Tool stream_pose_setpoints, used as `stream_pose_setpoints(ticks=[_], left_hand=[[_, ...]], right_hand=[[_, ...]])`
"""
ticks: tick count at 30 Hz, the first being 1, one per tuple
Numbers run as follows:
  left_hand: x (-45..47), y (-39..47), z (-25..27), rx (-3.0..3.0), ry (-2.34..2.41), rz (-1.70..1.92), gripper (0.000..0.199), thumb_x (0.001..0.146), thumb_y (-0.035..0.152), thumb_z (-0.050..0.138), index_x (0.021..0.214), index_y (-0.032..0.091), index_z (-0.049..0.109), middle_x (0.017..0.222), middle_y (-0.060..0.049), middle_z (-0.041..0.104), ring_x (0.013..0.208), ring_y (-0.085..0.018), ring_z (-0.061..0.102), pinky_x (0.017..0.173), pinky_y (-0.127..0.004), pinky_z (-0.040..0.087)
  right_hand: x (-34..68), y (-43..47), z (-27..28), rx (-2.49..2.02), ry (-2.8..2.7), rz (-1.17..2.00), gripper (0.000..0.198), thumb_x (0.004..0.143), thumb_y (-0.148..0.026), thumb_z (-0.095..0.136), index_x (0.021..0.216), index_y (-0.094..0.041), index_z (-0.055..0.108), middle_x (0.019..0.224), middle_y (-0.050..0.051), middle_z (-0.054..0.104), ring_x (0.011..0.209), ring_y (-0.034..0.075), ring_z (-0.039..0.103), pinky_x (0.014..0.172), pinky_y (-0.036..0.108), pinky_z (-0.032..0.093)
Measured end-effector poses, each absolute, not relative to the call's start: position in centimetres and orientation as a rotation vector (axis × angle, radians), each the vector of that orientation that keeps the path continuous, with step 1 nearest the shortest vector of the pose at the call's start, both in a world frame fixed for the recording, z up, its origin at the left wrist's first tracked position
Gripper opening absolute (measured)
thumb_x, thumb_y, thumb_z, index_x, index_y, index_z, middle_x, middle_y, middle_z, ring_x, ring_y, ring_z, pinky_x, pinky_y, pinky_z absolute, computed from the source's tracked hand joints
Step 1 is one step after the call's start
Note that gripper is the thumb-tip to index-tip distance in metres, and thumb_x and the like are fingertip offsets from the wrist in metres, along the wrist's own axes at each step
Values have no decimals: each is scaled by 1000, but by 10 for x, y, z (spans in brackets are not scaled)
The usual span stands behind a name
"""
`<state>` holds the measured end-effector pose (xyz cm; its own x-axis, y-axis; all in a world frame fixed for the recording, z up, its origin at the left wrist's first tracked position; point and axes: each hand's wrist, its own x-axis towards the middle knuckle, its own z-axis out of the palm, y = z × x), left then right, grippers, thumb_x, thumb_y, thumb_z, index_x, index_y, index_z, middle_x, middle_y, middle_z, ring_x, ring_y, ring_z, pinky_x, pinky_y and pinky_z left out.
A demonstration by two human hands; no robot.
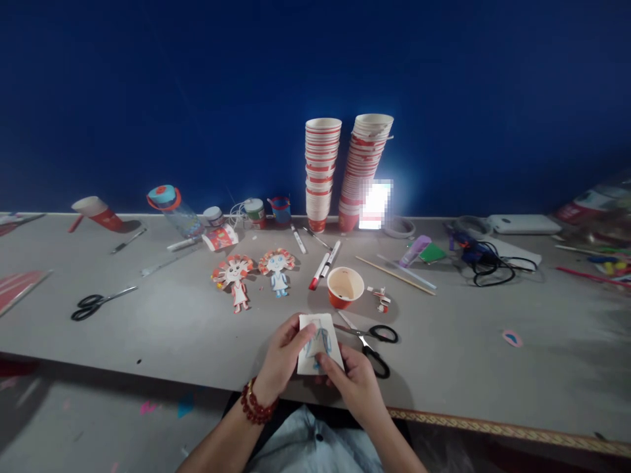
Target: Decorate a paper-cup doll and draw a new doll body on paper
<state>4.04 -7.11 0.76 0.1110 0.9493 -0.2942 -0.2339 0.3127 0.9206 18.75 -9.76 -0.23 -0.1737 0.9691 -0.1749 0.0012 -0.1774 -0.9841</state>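
Observation:
Between both hands, near the table's front edge, is a small white piece of paper (304, 361) with a blue figure drawn on it. My left hand (288, 348) grips its left side, thumb on top. My right hand (352, 378) pinches the lower right side, its thumb over the drawing; the fingers behind are partly hidden. Just right of the paper lie black-handled scissors (363, 338), blades apart. A cut-down paper cup (346, 286) stands beyond them. Two paper dolls with curled, striped hair lie further left, a red one (238, 292) and a blue one (279, 282).
Two tall stacks of paper cups, a left stack (323, 171) and a leaning right stack (365, 157), stand by the blue wall. Markers (325, 264), a wooden stick (394, 274), black cables (486, 263) and another pair of scissors (96, 304) lie about. A bottle (175, 210) stands back left.

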Motion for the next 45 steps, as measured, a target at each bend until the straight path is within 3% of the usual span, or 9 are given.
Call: stream_pose_setpoints(ticks=[6, 20, 28, 34, 45], left_hand=[[39, -70, 9, 929, 1147, 1006, 32, 81, 45, 70, 93, 16, 64, 73, -1, 68, 54, -11, 56, 54, -21, 48], [36, -67, 0, 1129, 1241, 988, 34, 86, 45, 64, 100, 14, 67, 80, -4, 69, 69, -16, 61, 63, -24, 48], [35, -63, -3, 1198, 1295, 1022, 34, 88, 46, 63, 100, 15, 68, 87, -5, 71, 78, -18, 61, 71, -25, 49], [34, -63, -4, 1204, 1324, 1042, 35, 89, 50, 61, 96, 16, 66, 74, -1, 65, 64, -13, 53, 59, -21, 42], [31, -61, -4, 1210, 1338, 1046, 37, 88, 54, 60, 93, 17, 65, 66, 3, 57, 57, -11, 46, 53, -20, 37]], right_hand=[[188, -97, -6, -1263, -1286, 1459, 43, 84, -58, 61, 76, -16, 63, 61, 3, 62, 53, 17, 59, 50, 24, 43], [189, -97, -9, -1279, -1297, 1467, 47, 85, -62, 58, 77, -16, 60, 61, 2, 58, 52, 14, 52, 49, 24, 43], [191, -99, -14, -1308, -1409, 1366, 39, 88, -54, 58, 85, -16, 63, 66, 2, 60, 57, 16, 54, 52, 24, 45], [190, -100, -7, -1348, -1396, 1455, 39, 89, -55, 54, 79, -18, 59, 58, 4, 66, 50, 15, 56, 49, 23, 42], [186, -101, -6, -1391, -1264, 1578, 49, 81, -65, 57, 63, -20, 51, 39, -3, 51, 35, 10, 44, 41, 20, 34]])
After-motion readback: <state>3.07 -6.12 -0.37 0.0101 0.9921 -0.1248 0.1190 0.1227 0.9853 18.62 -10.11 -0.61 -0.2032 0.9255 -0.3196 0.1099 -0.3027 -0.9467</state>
